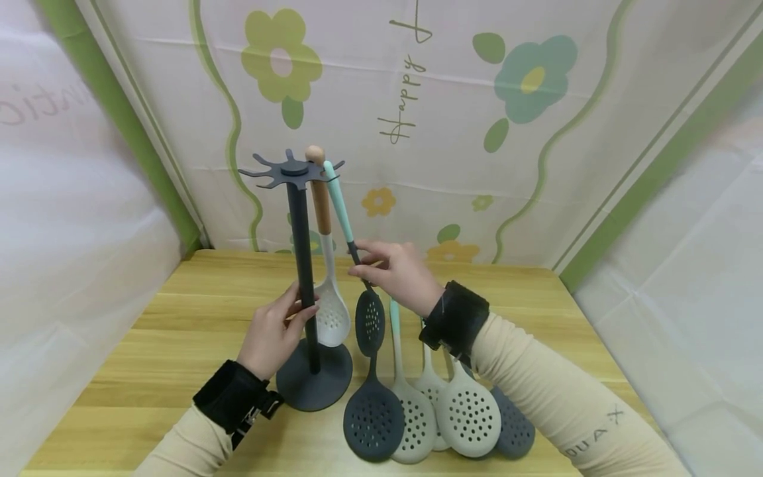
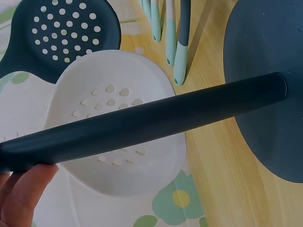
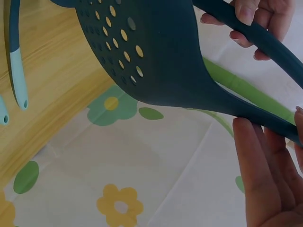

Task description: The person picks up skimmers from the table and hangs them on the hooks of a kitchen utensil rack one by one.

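My left hand (image 1: 271, 338) grips the upright post of a dark utensil stand (image 1: 303, 255), its thumb and fingers around the lower half. A white skimmer (image 1: 334, 317) with a wooden handle hangs from the stand's hooked top, behind the post. My right hand (image 1: 401, 273) pinches the neck of a dark skimmer (image 1: 371, 324) with a mint handle, just above its perforated head. That handle's upper end is right at one of the hooks. In the right wrist view, fingertips (image 3: 244, 127) lie along the dark skimmer's neck.
Several other skimmers lie on the wooden table (image 1: 149, 371) at the front right, including a dark one (image 1: 373, 421) and a pale one (image 1: 471, 411). The stand's round base (image 1: 316, 391) sits left of them. A flower-printed curtain (image 1: 429, 165) hangs behind the table.
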`<state>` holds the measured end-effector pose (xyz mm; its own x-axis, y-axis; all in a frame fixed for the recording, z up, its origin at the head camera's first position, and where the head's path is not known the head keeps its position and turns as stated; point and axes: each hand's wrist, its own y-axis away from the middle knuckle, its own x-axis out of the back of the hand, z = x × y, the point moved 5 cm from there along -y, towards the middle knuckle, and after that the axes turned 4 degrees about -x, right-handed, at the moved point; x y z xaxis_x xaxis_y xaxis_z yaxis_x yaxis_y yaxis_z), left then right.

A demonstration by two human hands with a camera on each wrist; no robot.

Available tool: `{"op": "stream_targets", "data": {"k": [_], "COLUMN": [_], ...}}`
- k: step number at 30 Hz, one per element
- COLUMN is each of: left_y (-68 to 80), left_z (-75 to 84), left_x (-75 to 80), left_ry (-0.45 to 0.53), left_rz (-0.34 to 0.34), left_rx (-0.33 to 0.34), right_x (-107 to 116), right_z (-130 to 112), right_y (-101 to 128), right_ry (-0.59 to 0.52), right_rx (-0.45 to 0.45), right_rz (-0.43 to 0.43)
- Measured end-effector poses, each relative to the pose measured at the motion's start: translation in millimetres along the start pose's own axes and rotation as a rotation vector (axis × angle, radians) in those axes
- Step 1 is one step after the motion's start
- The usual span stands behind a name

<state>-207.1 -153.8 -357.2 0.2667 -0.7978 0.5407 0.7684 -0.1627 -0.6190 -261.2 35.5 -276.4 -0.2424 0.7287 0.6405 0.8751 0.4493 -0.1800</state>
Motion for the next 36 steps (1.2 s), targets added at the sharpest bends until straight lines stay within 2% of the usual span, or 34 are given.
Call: {"op": "stream_targets", "data": {"k": [8, 19, 24, 36], "left_y": [-0.1, -2.3, -2.0, 0.1], "left_z": [-0.1, -0.8, -0.5, -0.7], "left_x": [-0.3, -0.9, -0.8, -0.8], "left_ry": [-0.008, -0.007, -0.012, -0.008], "left_rz": [0.005, -0.01, -0.008, -0.002], "left_rx": [-0.008, 0.022, 0.023, 0.018], "right_x": [-9, -11, -14, -16], "right_z": [3, 2, 5, 9], "right_y": [-3, -2, -1, 2], "right_ry": [-0.006, 0.065, 0.111, 0.103], "right_rx": [-0.047, 0.066, 0.073, 0.057], "right_rz": [0.004, 0.063, 0.042, -0.019]}}
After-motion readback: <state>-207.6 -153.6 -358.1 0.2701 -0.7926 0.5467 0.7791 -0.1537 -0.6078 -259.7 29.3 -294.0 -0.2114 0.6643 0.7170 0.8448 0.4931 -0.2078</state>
